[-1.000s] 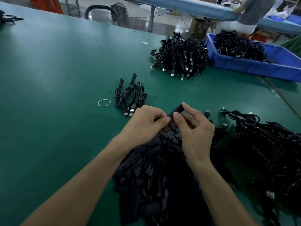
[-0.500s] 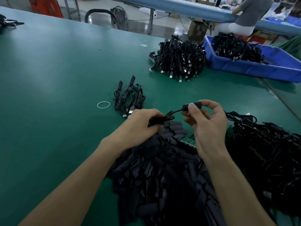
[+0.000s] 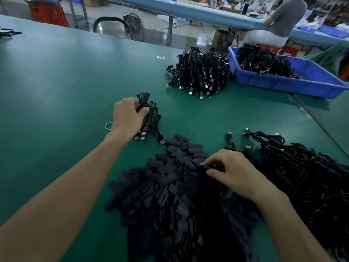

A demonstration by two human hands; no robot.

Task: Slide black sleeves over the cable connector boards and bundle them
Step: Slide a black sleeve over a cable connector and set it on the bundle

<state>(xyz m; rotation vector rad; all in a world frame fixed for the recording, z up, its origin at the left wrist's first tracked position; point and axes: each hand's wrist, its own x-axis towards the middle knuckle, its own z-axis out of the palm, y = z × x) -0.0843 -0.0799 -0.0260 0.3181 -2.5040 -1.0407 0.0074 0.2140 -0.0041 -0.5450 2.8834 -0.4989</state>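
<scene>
- Green matting covers the worktable [image 3: 56,82] — nearly everything laid on it is black.
- The left hand [image 3: 128,118] is stretched out over the mat, with fingers and thumb clenched round the coiled top of a small cable bundle [image 3: 153,120]. The bundle's USB plugs are splayed on the mat on the near side.
- A pale rubber band [image 3: 107,126] can be seen just left of that wrist, partly hidden by it.
- The right hand [image 3: 234,174] is held knuckles-up at the far right edge of the black sleeve pile [image 3: 170,195]. A connector board [image 3: 204,166] is pinched between its thumb and curled fingers — only one edge of the board is visible.
- The sleeve pile is spread across the near part of the table, between the two forearms.
- A big tangle of loose cables [image 3: 311,176] is heaped just right of the right hand, up against the sleeves.
- Further back, a heap of bundled USB cables [image 3: 200,72] is parked beside a blue crate [image 3: 283,86], which is loaded with more cables.
- A seated person in a grey top [image 3: 285,17] can be made out at the bench beyond.
</scene>
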